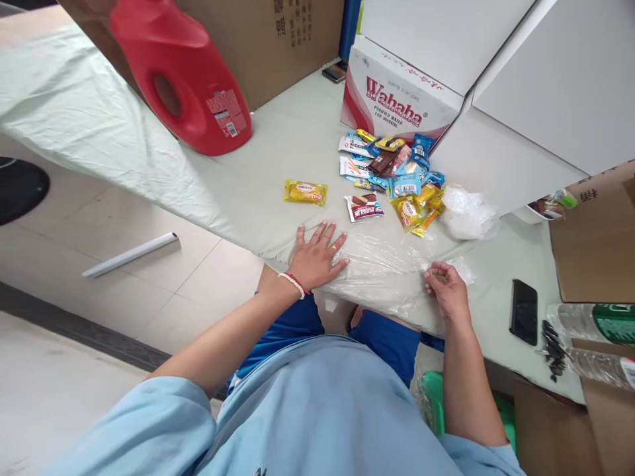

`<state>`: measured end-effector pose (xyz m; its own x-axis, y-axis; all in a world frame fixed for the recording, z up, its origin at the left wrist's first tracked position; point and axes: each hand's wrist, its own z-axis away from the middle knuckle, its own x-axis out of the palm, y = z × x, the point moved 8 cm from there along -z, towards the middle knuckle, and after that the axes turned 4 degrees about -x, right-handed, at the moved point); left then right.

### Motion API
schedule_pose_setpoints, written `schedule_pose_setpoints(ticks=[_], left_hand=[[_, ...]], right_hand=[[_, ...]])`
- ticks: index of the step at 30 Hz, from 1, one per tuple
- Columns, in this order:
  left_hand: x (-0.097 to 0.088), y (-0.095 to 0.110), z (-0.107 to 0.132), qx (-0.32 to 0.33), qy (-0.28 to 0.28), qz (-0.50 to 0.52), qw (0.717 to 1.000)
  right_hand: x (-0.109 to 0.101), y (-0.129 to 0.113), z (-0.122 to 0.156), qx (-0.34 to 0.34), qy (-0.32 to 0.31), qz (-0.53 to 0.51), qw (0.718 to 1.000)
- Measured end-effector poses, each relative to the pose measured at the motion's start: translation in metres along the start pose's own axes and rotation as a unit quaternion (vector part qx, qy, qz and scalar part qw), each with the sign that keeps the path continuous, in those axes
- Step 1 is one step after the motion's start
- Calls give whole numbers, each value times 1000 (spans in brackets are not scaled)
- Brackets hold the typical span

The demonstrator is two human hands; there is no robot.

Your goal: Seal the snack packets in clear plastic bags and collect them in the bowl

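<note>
A clear plastic bag (381, 264) lies flattened on the table along its front edge. My left hand (317, 254) rests flat at the bag's left end with its fingers spread. At the other end, my right hand (446, 284) pinches the bag's edge between thumb and fingers. Beyond my left hand is a yellow-wrapped snack (305, 192). A dark red and white snack packet (364, 207) sits just past the bag. Behind it is a pile of mixed wrapped snacks (397, 165), with a crumpled white plastic bag (469, 211) to its right.
A red detergent jug (183, 79) stands at the back left, before a large cardboard box (268, 39). The Wahaba-printed carton (397, 92) backs the pile. On the right are a black phone (524, 312) and clear plastic bottles (575, 322). A white tube (129, 255) lies on the floor.
</note>
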<state>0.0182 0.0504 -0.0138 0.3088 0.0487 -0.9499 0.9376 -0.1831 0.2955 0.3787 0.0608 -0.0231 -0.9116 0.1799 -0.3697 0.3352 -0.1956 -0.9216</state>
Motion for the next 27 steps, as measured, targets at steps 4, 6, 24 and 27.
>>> schedule_pose_setpoints(ticks=[4,6,24,27], left_hand=[[0,1,1,-6,-5,-3,1000],[-1,1,0,-7,-4,4,1000],[-51,25,-4,37,115,110,987],[-29,65,-19,133,9,128,983]], right_hand=[[-29,-37,15,-116,123,193,967],[-22,-75,29,-209,158,238,935],[234,-81,104,-388,-284,298,824],[236,-75,100,-365,-289,331,821]])
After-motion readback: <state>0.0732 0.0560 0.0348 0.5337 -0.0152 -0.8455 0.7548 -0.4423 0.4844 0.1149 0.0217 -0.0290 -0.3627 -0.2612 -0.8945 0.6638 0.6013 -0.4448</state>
